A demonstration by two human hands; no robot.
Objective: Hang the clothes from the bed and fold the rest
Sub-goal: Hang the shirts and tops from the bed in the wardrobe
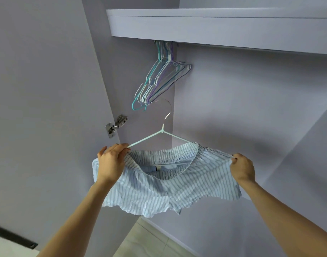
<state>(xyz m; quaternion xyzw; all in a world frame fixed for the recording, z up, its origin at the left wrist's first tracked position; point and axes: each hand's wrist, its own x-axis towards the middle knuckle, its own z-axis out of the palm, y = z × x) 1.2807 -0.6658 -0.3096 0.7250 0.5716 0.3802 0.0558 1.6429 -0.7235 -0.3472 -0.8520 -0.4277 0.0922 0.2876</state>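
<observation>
Light blue striped shorts [159, 186] with an elastic waistband hang stretched over a pale wire hanger [153, 136], held up inside an open wardrobe. My left hand [110, 160] grips the left side of the waistband together with the hanger's left arm. My right hand [242, 167] pinches the right end of the waistband and pulls it outward. The hanger's metal hook [168, 110] points up, free of any rail. The hanger's right arm and bottom bar are partly hidden inside the shorts.
A bunch of several empty teal, white and purple hangers [160, 80] hangs under the wardrobe shelf [214, 25], just above the held hook. The open wardrobe door [38, 89] with a metal hinge [116, 125] stands on the left. Pale floor tiles [149, 242] show below.
</observation>
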